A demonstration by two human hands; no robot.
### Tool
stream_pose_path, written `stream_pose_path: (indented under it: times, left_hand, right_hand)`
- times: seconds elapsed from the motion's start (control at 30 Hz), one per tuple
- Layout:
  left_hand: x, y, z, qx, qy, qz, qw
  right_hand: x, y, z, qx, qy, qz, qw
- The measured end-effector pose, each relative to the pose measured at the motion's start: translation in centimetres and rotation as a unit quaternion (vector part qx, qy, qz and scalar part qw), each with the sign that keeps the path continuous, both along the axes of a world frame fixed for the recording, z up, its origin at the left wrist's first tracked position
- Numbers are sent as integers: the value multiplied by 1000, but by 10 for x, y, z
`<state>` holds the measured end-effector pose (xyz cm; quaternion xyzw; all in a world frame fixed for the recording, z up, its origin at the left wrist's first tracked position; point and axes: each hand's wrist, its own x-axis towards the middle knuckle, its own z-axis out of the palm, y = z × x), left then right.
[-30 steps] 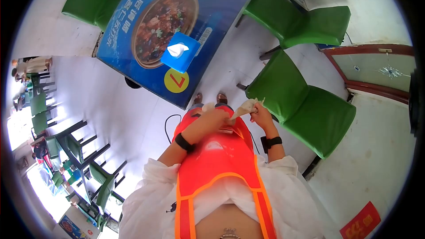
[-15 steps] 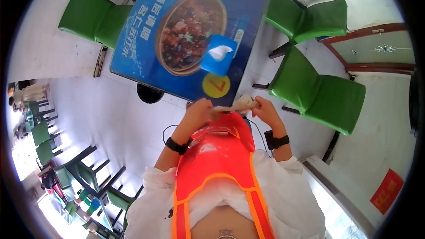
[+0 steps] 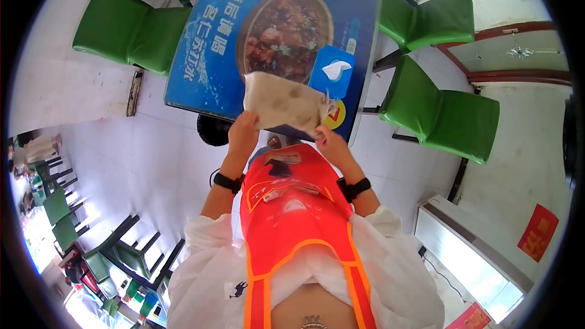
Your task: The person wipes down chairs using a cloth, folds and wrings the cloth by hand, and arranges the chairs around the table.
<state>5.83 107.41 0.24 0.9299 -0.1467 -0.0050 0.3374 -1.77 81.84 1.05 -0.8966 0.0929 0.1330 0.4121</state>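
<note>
A beige, stained cloth [image 3: 283,102] is spread out between my two hands, over the near edge of the blue printed table [image 3: 207,85]. My left hand [image 3: 245,129] pinches its near left corner. With my right hand [image 3: 332,144] I grip the near right corner. Just beyond the cloth's right end, a blue tissue box [image 3: 332,73] with a white tissue sticking out sits on the tabletop. Part of the yellow number disc [image 3: 337,116] shows beside the cloth. Whether the cloth's far edge touches the table, I cannot tell.
Green chairs flank the table, one at the left [image 3: 131,27] and one at the right [image 3: 436,109]. Under the near edge is a round black object [image 3: 213,130]. A white cabinet [image 3: 469,256] stands at the lower right. More tables and chairs fill the lower left.
The cloth was bunched and twisted between my hands; now it is opened out flat. Both hands have moved left and slightly forward or level at the table edge.
</note>
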Motion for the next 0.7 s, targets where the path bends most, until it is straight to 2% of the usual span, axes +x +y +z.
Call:
stream_pose_path:
  times: [0.07, 0.1, 0.17, 0.2, 0.23, 0.27, 0.3, 0.33, 0.37, 0.4, 0.43, 0.5, 0.53, 0.6, 0.7]
  left_hand:
    - [-24, 25, -54, 39, 105, -54, 992]
    - [-30, 29, -53, 78, 250, -86, 961]
    - [-42, 23, -56, 77, 225, -49, 970]
    - [-41, 19, -60, 80, 228, -45, 969]
    - [-37, 14, -63, 25, 228, -29, 973]
    - [-32, 7, -66, -31, 225, -13, 974]
    - [-25, -1, -71, -29, 226, -8, 974]
    - [-16, -8, -80, -107, 281, 46, 953]
    - [-7, -14, -94, -183, 333, 98, 920]
    - [3, -20, -108, -208, 351, 108, 907]
    - [14, -26, -113, -205, 353, 110, 906]
    - [25, -39, -123, -332, 456, 212, 798]
    - [27, -42, -121, -331, 463, 219, 793]
    - [42, -43, -106, -357, 498, 253, 749]
    - [55, -36, -106, -292, 528, 272, 750]
  right_hand:
    - [-12, 13, -24, 48, -13, 71, 996]
    - [-14, 18, -38, 51, -12, 76, 996]
    - [-13, 27, -55, 104, -15, 53, 993]
    - [-11, 27, -64, 156, 50, 46, 985]
    - [-2, 29, -65, 159, 53, 48, 985]
    - [10, 31, -66, 234, 148, -10, 961]
    - [22, 32, -67, 304, 241, -67, 919]
    - [34, 33, -70, 306, 242, -62, 919]
    - [44, 35, -74, 392, 273, -137, 868]
    - [54, 38, -78, 470, 301, -212, 802]
    - [63, 43, -89, 472, 304, -212, 800]
    - [72, 54, -118, 498, 345, -323, 727]
    - [73, 58, -120, 494, 355, -325, 724]
    - [85, 67, -118, 501, 407, -286, 708]
    - [104, 86, -110, 454, 385, -336, 730]
